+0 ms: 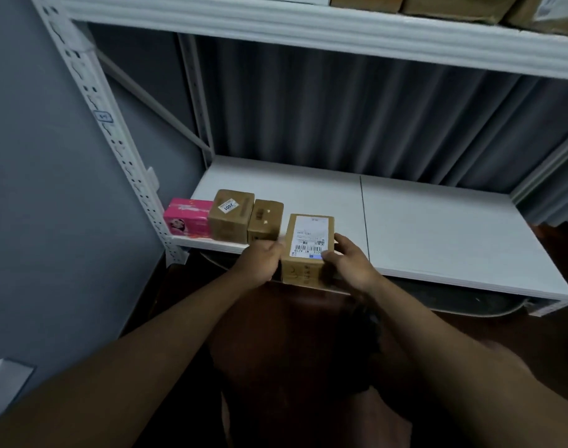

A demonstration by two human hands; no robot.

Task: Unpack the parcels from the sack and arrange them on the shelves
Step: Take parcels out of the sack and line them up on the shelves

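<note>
A brown cardboard parcel (pixel 308 244) with a white barcode label on top sits at the front edge of the white shelf (pixel 437 227). My left hand (pixel 260 261) grips its left side and my right hand (pixel 349 263) grips its right side. To its left, along the shelf's front edge, stand a small brown box (pixel 265 221), a taller brown box (pixel 231 215) with a "2001" sticker, and a pink box (pixel 188 216) at the far left. The sack is not clearly visible.
A white perforated upright (pixel 114 140) frames the shelf's left end against a grey wall. The upper shelf (pixel 308 30) carries brown boxes (pixel 454 6). A corrugated grey panel (pixel 357 108) backs the shelf. Bare shelf surface stretches to the right. Dark floor lies below.
</note>
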